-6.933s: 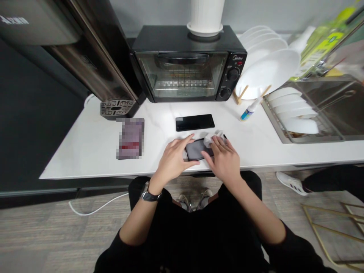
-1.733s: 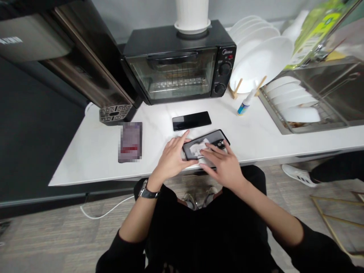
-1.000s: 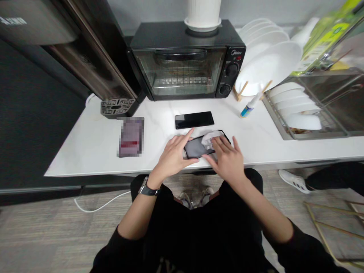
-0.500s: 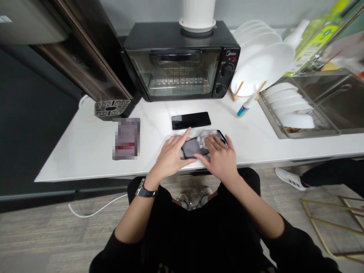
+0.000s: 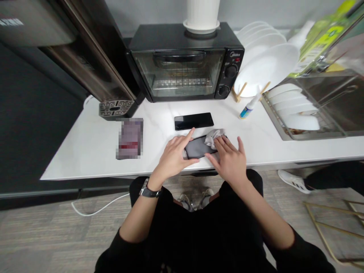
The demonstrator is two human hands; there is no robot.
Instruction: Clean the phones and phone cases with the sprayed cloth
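Note:
A black phone (image 5: pixel 196 147) lies flat near the front edge of the white counter (image 5: pixel 93 151). My left hand (image 5: pixel 173 157) grips its left end, thumb at the near side and fingers over the far side. My right hand (image 5: pixel 229 159) presses a crumpled white wipe (image 5: pixel 212 136) onto the right part of the phone's dark face with its fingertips. A second black phone (image 5: pixel 193 121) lies flat just behind, apart from both hands.
A black toaster oven (image 5: pixel 184 64) stands at the back with a white pot (image 5: pixel 202 15) on it. A small spray bottle (image 5: pixel 248 108) lies by a rack of white plates (image 5: pixel 264 64). A sink with bowls (image 5: pixel 301 113) sits right; a blurred packet (image 5: pixel 130 137) left.
My right hand has slid the wipe back and forth over the phone's face and now holds it at the right end. My left hand has kept its hold on the left end.

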